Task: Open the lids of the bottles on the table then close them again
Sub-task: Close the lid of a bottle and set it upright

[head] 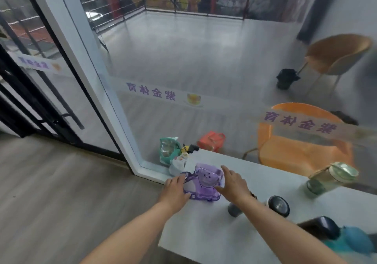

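A purple see-through bottle (205,184) with a cat face and a strap stands near the far left corner of the white table (204,233). My left hand (176,188) rests against its left side by the strap. On its right side lies my right hand (232,184), fingers spread over the top edge. A dark grey bottle with a black lid (278,206) lies behind my right forearm. Further right stands a clear greenish bottle with a pale lid (330,179). A dark blue and teal bottle (346,237) sits at the right edge.
A glass wall runs right behind the table, with a white frame post (98,92) at the left. Bags (170,151) and an orange chair (302,139) stand beyond the glass. Wooden floor lies left of the table.
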